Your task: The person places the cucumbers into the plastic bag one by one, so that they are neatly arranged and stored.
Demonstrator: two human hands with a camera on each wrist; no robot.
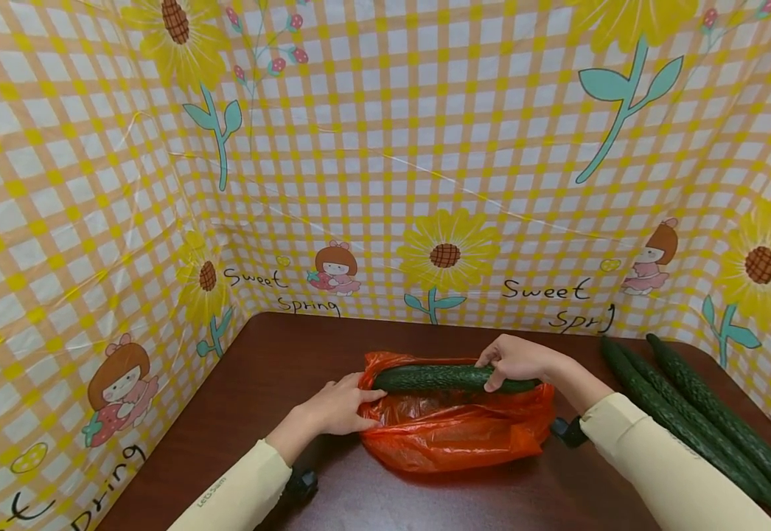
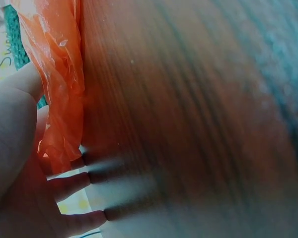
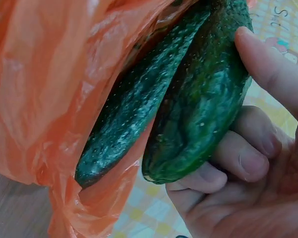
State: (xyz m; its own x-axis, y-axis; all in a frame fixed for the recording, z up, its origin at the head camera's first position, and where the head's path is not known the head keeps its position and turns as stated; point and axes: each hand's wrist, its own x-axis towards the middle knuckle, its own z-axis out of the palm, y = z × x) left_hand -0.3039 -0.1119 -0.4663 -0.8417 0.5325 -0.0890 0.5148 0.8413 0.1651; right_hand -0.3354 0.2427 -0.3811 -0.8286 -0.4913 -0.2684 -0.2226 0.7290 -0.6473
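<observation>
A thin, crinkled orange plastic bag (image 1: 455,431) lies on the dark brown wooden table (image 1: 279,369), its glossy film bunched into soft folds and its mouth facing the back wall. Across that mouth lies a long, dark green cucumber (image 1: 438,378) with a bumpy, pimpled skin, roughly level and parallel to the table's far edge. The right hand (image 1: 514,361) grips this cucumber near its right end, fingers curled over the top and thumb beneath; the right wrist view shows the blunt, rounded end resting in the curled fingers (image 3: 238,161), with a second bumpy green cucumber (image 3: 134,119) just beside it, partly inside the orange film. The left hand (image 1: 339,405) sits at the bag's left edge, palm down, thumb and fingertips pinching the plastic rim beside the cucumber's left end; the left wrist view shows the film against the palm and fingers (image 2: 72,183) spread toward the table, though blurred. Both forearms wear pale cream sleeves (image 1: 664,464). To the right of the bag, well apart, three more long knobbly cucumbers (image 1: 697,420) lie side by side on the table. A yellow gingham sheet printed with sunflowers (image 1: 385,169) stands behind the bag.
</observation>
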